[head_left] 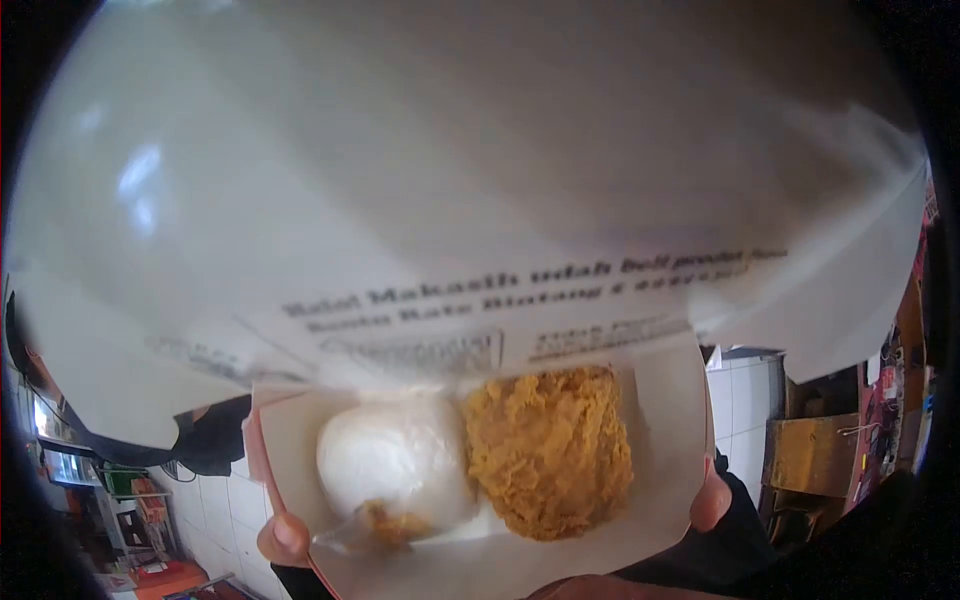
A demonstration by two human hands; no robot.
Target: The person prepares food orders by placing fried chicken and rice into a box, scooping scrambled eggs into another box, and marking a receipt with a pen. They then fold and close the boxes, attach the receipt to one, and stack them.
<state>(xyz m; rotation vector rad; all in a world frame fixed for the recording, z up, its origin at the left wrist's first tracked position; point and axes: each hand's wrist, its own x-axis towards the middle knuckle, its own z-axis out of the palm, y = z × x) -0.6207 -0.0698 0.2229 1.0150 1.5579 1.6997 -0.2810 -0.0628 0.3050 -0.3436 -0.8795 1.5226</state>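
Note:
An open white paper box (665, 440) is held up close to the camera, its raised lid (480, 150) with printed text filling the upper view. Inside, a white wrapped bundle (385, 455) lies on the left, and a piece of golden fried chicken (550, 450) on the right. A small brown piece shows at the bundle's lower edge. My left hand (287, 538) grips the box's left side; only a fingertip or thumb shows. On the right side, my right hand (711, 498) grips the box in the same way, mostly hidden behind it.
Beyond the box, a tiled floor (738, 395) shows on both sides. A brown cardboard box (815, 455) stands at the right near red items. Shelving and a red surface (170, 580) are at the lower left. Dark clothing appears behind the lid at the left.

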